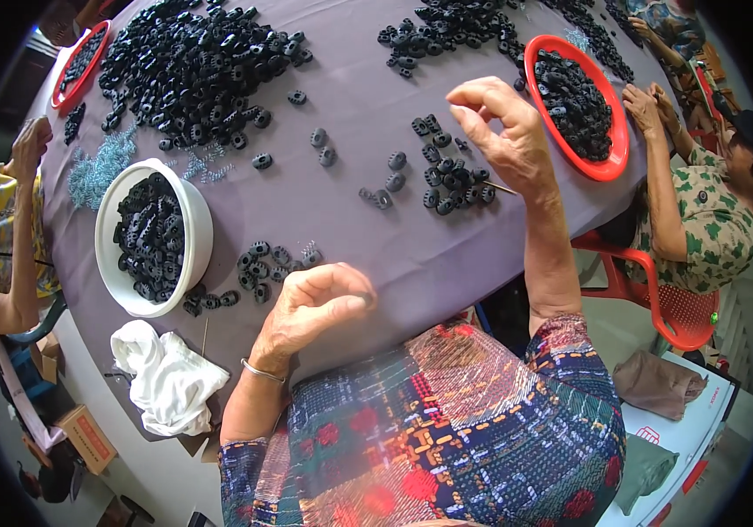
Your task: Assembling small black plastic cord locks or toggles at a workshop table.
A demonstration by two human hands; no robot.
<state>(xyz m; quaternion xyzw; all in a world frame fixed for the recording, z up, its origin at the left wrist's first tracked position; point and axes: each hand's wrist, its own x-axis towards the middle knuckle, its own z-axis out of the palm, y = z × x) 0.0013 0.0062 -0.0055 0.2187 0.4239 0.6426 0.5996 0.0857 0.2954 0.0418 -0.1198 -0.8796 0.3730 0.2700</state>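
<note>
My left hand [319, 303], a bangle on its wrist, is above the near table edge. Its thumb and fingers curl toward each other; whatever is between them is too small to make out. Just beyond it lies a loose group of small black plastic cord-lock pieces [259, 263] with a few fine springs [309, 249]. My right hand [504, 132] is raised farther out, thumb and forefinger bent with a small gap at the tips. A thin metal rod [501, 187] pokes out by its palm, apparently held by the hidden lower fingers. Beneath it is a cluster of black pieces [455, 180].
A white bowl [198, 224] of black pieces stands left, near bluish springs [100, 171] and a white cloth [165, 378]. A large black heap [201, 70] lies beyond. At right are a red basket [619, 132], a seated person [701, 206] and a red chair [684, 316].
</note>
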